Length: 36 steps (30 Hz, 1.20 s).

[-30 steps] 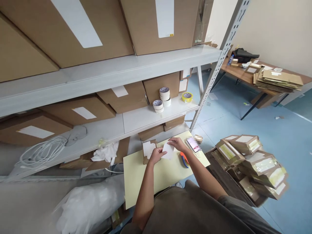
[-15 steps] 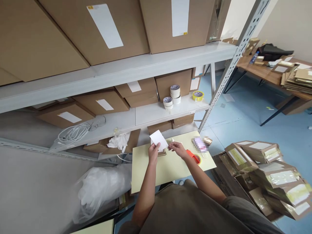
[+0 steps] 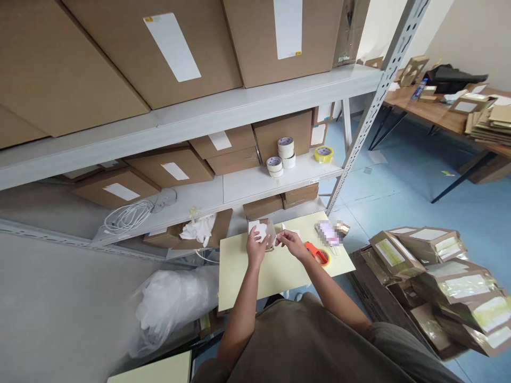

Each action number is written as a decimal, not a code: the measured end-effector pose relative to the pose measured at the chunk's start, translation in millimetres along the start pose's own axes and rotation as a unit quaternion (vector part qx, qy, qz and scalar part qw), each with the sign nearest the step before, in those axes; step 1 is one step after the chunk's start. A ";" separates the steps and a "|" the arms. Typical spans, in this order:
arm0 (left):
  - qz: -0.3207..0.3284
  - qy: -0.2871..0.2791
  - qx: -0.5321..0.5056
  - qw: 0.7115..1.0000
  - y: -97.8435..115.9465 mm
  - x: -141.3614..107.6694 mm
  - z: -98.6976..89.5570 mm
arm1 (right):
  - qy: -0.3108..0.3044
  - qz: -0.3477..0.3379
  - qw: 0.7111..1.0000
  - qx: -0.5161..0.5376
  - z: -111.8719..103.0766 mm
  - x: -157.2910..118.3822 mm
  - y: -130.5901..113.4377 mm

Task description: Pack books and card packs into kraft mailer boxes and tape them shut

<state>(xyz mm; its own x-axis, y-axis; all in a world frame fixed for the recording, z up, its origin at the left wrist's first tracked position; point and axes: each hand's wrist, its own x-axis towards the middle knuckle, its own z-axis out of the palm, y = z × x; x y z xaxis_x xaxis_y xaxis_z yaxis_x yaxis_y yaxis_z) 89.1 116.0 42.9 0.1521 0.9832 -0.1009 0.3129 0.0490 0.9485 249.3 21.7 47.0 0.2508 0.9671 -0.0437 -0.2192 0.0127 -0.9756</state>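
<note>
My left hand (image 3: 256, 249) has its fingers spread over a white paper label (image 3: 260, 229), which lies against a small cardboard box (image 3: 272, 220) on the pale yellow table (image 3: 236, 276). Just to the right, my right hand (image 3: 291, 243) is closed in a pinch close to the box's right side. What its fingertips hold is too small to make out. An orange tape dispenser (image 3: 313, 250) with a yellow roll lies right of my right hand. Beyond it is a blurred-out purple item (image 3: 329, 233).
Shelves ahead hold large cartons (image 3: 151, 53), white tape rolls (image 3: 286, 149), a yellow tape roll (image 3: 323, 154) and a coiled white cable (image 3: 128, 217). A plastic bag (image 3: 171, 303) stands at left. Taped boxes (image 3: 443, 282) are piled at right, before a wooden desk (image 3: 447, 114).
The white paper that my left hand held up, tilted, now lies against the box, with my left fingers spread over it. My right hand stays pinched nearby. The view has shifted slightly.
</note>
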 end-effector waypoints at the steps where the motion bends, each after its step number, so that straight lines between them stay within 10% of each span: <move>1: 0.017 -0.018 0.008 1.000 3.9 -4.8 -1.0 | 0.000 -0.005 1.000 -0.006 1.5 -1.0 -1.6; 6: 0.035 -0.179 -0.063 0.981 20.7 -30.0 -9.0 | -0.009 -0.018 1.000 -0.022 14.8 -3.5 -2.6; 13: -0.020 -0.037 -0.148 0.988 6.1 -32.3 -33.8 | -0.022 0.027 0.999 0.040 40.8 -0.6 7.6; 20: 0.057 -0.038 -0.066 0.996 -11.6 -21.5 -66.2 | -0.003 0.025 1.000 -0.004 92.8 20.0 18.4; 25: -0.026 0.094 -0.099 0.990 -48.8 15.4 -138.7 | -0.010 0.058 0.997 0.041 129.5 35.5 32.9; 31: -0.124 0.344 -0.119 0.923 -99.8 52.5 -255.4 | 0.147 0.065 0.984 0.072 174.6 76.0 80.4; 36: -0.100 0.356 -0.126 0.921 -115.4 57.9 -306.3 | 0.201 0.110 0.971 0.074 251.3 131.9 125.4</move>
<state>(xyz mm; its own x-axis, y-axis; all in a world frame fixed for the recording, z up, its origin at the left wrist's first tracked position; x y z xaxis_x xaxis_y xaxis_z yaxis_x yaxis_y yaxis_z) -225.4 221.2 19.6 -0.5655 0.8120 -0.1447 0.0265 0.1932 0.9808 17.9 214.7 -27.1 0.5241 0.7736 -0.3562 -0.4342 -0.1171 -0.8932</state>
